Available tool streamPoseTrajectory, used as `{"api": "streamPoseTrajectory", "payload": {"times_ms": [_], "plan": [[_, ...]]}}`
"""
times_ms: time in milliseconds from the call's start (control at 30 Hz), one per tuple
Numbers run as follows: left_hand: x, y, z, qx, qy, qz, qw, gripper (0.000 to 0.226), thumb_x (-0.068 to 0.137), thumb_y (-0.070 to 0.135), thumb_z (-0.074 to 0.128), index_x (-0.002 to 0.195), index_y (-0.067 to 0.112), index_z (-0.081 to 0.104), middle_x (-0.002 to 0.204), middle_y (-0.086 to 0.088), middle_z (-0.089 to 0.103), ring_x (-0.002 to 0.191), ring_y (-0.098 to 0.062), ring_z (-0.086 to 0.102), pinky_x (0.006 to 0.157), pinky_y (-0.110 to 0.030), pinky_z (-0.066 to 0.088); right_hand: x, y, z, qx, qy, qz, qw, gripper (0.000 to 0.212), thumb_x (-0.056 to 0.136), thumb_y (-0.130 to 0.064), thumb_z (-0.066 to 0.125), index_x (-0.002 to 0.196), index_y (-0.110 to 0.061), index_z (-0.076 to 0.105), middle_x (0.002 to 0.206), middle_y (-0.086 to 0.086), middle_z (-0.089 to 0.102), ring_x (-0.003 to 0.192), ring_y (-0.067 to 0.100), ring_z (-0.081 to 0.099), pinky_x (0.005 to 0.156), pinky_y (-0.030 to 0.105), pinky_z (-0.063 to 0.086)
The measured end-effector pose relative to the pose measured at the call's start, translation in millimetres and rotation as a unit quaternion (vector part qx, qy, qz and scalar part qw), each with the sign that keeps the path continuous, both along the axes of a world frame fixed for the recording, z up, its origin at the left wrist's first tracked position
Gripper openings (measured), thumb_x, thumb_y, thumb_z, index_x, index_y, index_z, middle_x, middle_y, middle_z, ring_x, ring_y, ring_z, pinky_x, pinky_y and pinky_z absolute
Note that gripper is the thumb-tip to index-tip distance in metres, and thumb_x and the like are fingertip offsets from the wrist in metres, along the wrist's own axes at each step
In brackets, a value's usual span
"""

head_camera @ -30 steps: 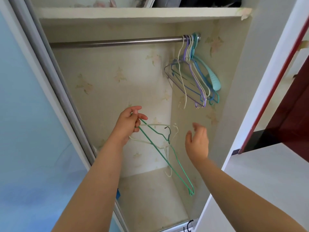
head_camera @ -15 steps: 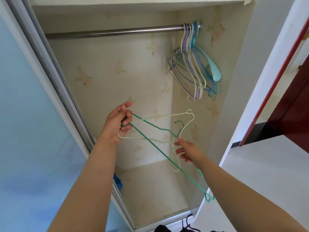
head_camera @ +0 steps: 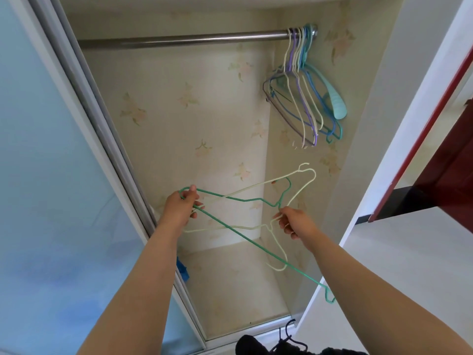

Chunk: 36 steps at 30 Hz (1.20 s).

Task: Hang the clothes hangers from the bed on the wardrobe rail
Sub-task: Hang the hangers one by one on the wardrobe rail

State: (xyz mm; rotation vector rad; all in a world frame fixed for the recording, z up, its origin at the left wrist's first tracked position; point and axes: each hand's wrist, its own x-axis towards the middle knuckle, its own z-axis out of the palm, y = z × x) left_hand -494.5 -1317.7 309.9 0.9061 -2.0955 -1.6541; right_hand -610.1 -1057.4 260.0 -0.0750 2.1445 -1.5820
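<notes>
From the head camera, looking into the open wardrobe: the left hand [head_camera: 180, 210] has its grip closed around one end of a thin green wire hanger [head_camera: 230, 228], fingers curled over the bend where its shoulder meets its long bottom bar. That bar slants down to the right, past the right forearm, and ends in a small kink near the wardrobe's front edge. A pale cream wire hanger [head_camera: 294, 198] is tangled with the green one; one of its ends also lies at the left hand, but I cannot tell whether the fingers pinch it too. The right hand [head_camera: 294, 222] pinches the wires near where the necks of the two hangers cross, fingertips closed on the cream wire just beside the green neck. The cream hook points up and to the right, well below the rail.

The round metal wardrobe rail [head_camera: 179, 42] runs across the top of the compartment. At its right end hangs a bunch of wire and plastic hangers [head_camera: 302, 98] in white, purple, blue and teal, pressed close together against the floral-papered side wall [head_camera: 330, 160]. A frosted blue sliding door [head_camera: 51, 175] stands at the left. Dark cloth with a black hanger hook [head_camera: 286, 336] lies on the floor at the bottom edge.
</notes>
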Motion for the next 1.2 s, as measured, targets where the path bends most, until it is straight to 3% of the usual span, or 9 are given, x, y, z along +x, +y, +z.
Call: {"api": "streamPoseTrajectory", "payload": {"times_ms": [133,233,400,500,600,800,967,1067,1200], "plan": [[3,0,-5,0.020,0.003,0.021,1.000,0.035,0.101,0.045,0.039,0.091,0.015,0.055,0.073,-0.007,0.069,0.045,-0.016,0.049,0.047,-0.023,0.032,-4,2,4,-0.001,0.052,-0.030,0.998,0.033,0.099,-0.030,0.043,0.089,-0.016,0.071,0.061,-0.002,0.046,0.051,0.013,0.032,0.044,0.021,0.024],[7,1,-12,0.144,0.053,-0.002,0.988,0.032,0.100,0.046,0.041,0.101,0.017,0.052,0.077,-0.010,0.071,0.044,-0.011,0.052,0.041,-0.019,0.030,-7,4,6,-0.030,0.041,-0.081,0.995,0.028,0.092,-0.020,0.048,0.077,-0.014,0.071,0.061,0.001,0.042,0.051,0.015,0.031,0.045,0.023,0.024],[14,-1,-19,0.405,0.135,-0.047,0.903,0.048,0.092,0.058,0.044,0.095,0.013,0.060,0.099,-0.009,0.073,0.050,-0.011,0.061,0.038,-0.014,0.040,-7,7,4,0.000,0.035,-0.076,0.997,0.041,0.099,-0.031,0.041,0.075,-0.014,0.068,0.061,0.001,0.037,0.049,0.015,0.026,0.045,0.023,0.021],[18,2,-20,0.489,0.204,-0.087,0.844,0.040,0.095,0.041,0.046,0.108,0.007,0.061,0.118,-0.012,0.068,0.080,-0.018,0.072,0.062,-0.023,0.058,-7,10,0,0.010,0.018,-0.104,0.994,0.046,0.100,-0.034,0.038,0.072,-0.012,0.068,0.058,0.001,0.036,0.048,0.016,0.027,0.044,0.023,0.022],[16,8,-24,0.478,0.236,-0.082,0.842,0.032,0.101,0.025,0.038,0.116,0.009,0.060,0.124,-0.009,0.065,0.095,-0.016,0.071,0.073,-0.026,0.058,-4,7,-6,0.013,-0.001,-0.122,0.992,0.048,0.101,-0.037,0.037,0.076,-0.009,0.068,0.055,0.002,0.036,0.046,0.017,0.029,0.043,0.023,0.024],[6,19,-20,0.456,0.243,0.031,0.856,0.052,0.102,0.050,0.024,0.102,0.016,0.064,0.107,-0.002,0.072,0.058,-0.009,0.050,0.054,-0.019,0.040,6,0,-4,0.066,0.013,-0.056,0.996,0.058,0.099,-0.044,0.036,0.066,-0.007,0.065,0.051,0.001,0.033,0.044,0.018,0.030,0.042,0.022,0.026],[5,14,-17,0.412,0.257,0.088,0.870,0.041,0.095,0.053,0.044,0.086,0.017,0.061,0.092,-0.004,0.073,0.055,-0.007,0.057,0.057,-0.019,0.044,16,-4,-1,0.074,0.024,0.061,0.995,0.048,0.095,-0.050,0.046,0.075,-0.011,0.066,0.057,0.002,0.037,0.044,0.015,0.033,0.040,0.021,0.029],[2,15,-17,0.442,0.281,0.116,0.844,0.036,0.099,0.044,0.045,0.083,0.014,0.057,0.086,-0.007,0.069,0.044,-0.007,0.051,0.045,-0.018,0.043,24,-5,0,0.033,-0.014,0.142,0.989,0.044,0.094,-0.054,0.045,0.094,-0.015,0.064,0.062,-0.001,0.036,0.046,0.011,0.030,0.043,0.022,0.027],[2,13,-19,0.510,0.313,0.117,0.793,0.049,0.093,0.058,0.044,0.092,0.012,0.060,0.071,0.003,0.070,0.042,-0.003,0.050,0.039,-0.014,0.039,33,-9,4,0.046,-0.044,0.262,0.963,0.025,0.095,-0.052,0.045,0.096,-0.027,0.048,0.085,0.001,0.036,0.060,0.011,0.032,0.054,0.023,0.034]]}}
